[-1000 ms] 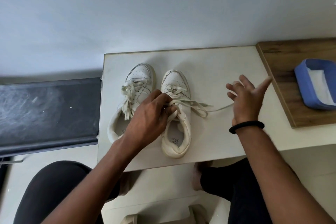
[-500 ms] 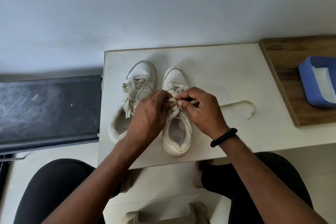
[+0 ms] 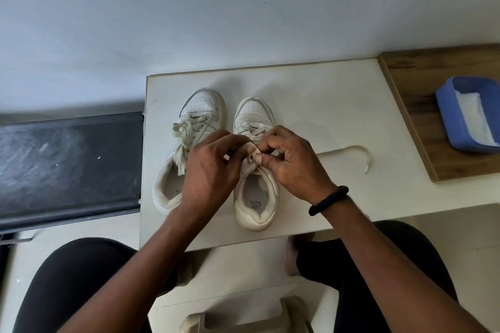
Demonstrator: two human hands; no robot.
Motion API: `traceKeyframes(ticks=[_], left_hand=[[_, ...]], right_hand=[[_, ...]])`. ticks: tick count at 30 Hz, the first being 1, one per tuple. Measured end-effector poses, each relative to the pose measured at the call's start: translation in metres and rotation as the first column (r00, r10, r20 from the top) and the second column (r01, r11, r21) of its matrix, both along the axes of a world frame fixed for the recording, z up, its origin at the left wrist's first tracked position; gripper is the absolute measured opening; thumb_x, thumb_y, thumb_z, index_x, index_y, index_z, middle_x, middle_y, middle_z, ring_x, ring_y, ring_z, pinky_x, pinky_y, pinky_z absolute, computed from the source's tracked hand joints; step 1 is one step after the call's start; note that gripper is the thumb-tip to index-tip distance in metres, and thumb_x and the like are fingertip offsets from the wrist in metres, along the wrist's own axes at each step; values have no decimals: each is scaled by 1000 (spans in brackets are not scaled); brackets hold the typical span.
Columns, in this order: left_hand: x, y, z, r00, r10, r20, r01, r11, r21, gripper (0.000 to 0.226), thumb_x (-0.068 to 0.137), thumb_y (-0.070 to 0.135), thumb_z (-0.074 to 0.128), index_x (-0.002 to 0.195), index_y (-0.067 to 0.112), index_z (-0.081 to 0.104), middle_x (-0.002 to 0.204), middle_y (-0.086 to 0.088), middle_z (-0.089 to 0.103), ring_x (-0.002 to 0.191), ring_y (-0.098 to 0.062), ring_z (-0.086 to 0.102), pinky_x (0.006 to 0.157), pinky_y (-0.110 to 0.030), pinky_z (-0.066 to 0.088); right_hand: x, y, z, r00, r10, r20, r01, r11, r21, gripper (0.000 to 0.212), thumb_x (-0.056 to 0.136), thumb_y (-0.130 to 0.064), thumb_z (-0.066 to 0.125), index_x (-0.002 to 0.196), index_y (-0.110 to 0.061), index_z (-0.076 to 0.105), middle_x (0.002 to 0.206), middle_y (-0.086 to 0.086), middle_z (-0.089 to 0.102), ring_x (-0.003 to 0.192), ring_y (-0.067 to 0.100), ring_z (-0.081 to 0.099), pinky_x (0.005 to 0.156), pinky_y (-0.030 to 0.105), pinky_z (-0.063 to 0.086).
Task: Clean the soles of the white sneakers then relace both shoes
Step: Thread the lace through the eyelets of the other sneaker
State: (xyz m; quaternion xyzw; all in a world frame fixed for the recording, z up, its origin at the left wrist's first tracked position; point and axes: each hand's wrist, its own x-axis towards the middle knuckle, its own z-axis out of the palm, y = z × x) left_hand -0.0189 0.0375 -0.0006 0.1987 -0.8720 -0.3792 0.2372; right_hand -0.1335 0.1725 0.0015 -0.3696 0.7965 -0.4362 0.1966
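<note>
Two white sneakers stand side by side, toes away from me, on a white table (image 3: 319,105). The left sneaker (image 3: 201,105) is laced, its lace ends hanging loose over the tongue. My left hand (image 3: 209,170) and my right hand (image 3: 293,163) meet over the tongue of the right sneaker (image 3: 254,197). Both pinch its cream lace (image 3: 253,153) at the upper eyelets. The lace's free end (image 3: 349,149) trails to the right across the table in a curve.
A wooden board (image 3: 414,105) lies at the right with a blue tray (image 3: 446,113) holding something white. A black panel (image 3: 67,162) sits left of the table. My knees are under the table's near edge.
My right hand came back from the far right of the table to the right sneaker and pinched the lace beside my left hand. The lace's free end dropped onto the table.
</note>
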Motion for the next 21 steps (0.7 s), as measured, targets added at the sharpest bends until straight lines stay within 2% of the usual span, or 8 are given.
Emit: traceKeyframes(ticks=[5, 9, 13, 15, 18, 21], left_hand=[[-1, 5, 2, 994, -85, 70, 70, 980, 189, 17, 100, 31, 69, 96, 15, 71, 84, 9, 66, 73, -3, 61, 61, -10, 41], [-2, 6, 3, 973, -160, 163, 108, 951, 291, 20, 106, 30, 58, 97, 14, 66, 74, 11, 61, 65, 1, 56, 59, -11, 39], [-2, 1, 5, 955, -240, 174, 131, 868, 478, 25, 109, 29, 54, 93, 13, 66, 70, 12, 60, 62, 1, 52, 59, -14, 41], [-1, -1, 4, 949, -278, 149, 147, 808, 571, 28, 108, 33, 54, 88, 18, 66, 67, 15, 59, 61, 1, 51, 60, -20, 42], [1, 0, 5, 954, -270, 129, 138, 781, 609, 30, 106, 36, 54, 84, 19, 65, 68, 12, 58, 62, -6, 51, 62, -30, 43], [1, 3, 7, 965, -231, 128, 102, 772, 627, 30, 109, 27, 53, 86, 15, 66, 65, 12, 59, 60, -4, 52, 59, -24, 44]], right_hand=[[-8, 4, 2, 996, 53, 74, -55, 998, 27, 10, 93, -15, 67, 84, -13, 70, 94, -11, 60, 94, 10, 63, 86, 35, 53], [-11, 7, 5, 994, 79, 78, -82, 996, 37, 12, 96, -15, 62, 86, -16, 69, 96, -6, 61, 94, 12, 63, 87, 39, 53], [-5, 5, 6, 996, 55, 73, -57, 998, 27, 13, 93, -22, 58, 82, -27, 64, 93, -10, 59, 90, 11, 62, 83, 36, 53], [-4, 4, 5, 997, 52, 60, -53, 998, 21, 11, 92, -23, 57, 84, -24, 64, 92, -9, 59, 88, 11, 61, 80, 34, 52], [-3, 2, 1, 998, 46, 31, -47, 999, 27, 11, 96, -17, 59, 86, -18, 64, 93, -5, 59, 87, 13, 60, 78, 32, 50], [-3, 3, 1, 999, 37, -14, -37, 999, 38, 6, 96, -14, 62, 92, -13, 66, 94, -5, 61, 89, 13, 61, 77, 26, 49]])
